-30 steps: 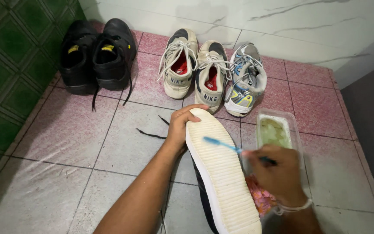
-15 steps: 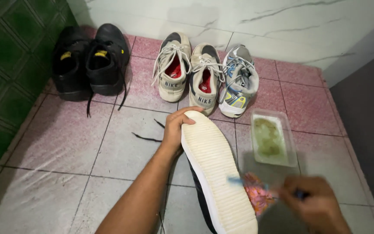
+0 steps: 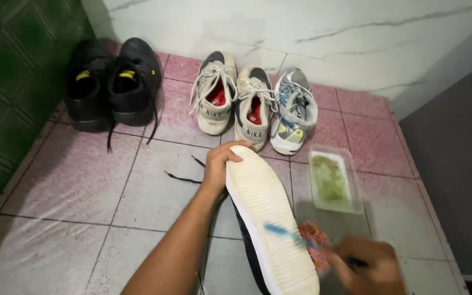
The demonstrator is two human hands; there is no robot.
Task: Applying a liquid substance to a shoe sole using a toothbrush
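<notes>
- Cream ribbed sole [image 3: 269, 218] faces up: a dark shoe is held tilted on the floor, toe away from the camera.
- Left hand [image 3: 218, 166] grips the shoe at the toe, fingers curled over the sole's edge and closed on it.
- Right hand [image 3: 370, 267], blurred at the lower right, has its fingers wrapped tight around the handle of a blue toothbrush [image 3: 285, 232].
- Brush head lies on the sole near the heel half.
- Pink cloth [image 3: 312, 246] sits just beside the shoe, partly under the right hand.
- Clear tray [image 3: 356, 188] with greenish paste rests on the floor near the shoe's right side.
- Black lace [image 3: 181, 177] lies loose on the tiles left of the toe.
- Three light sneakers [image 3: 255, 106] stand side by side against the marble wall; a pair of black shoes [image 3: 113, 82] stands well apart to their left, by the green wall.
</notes>
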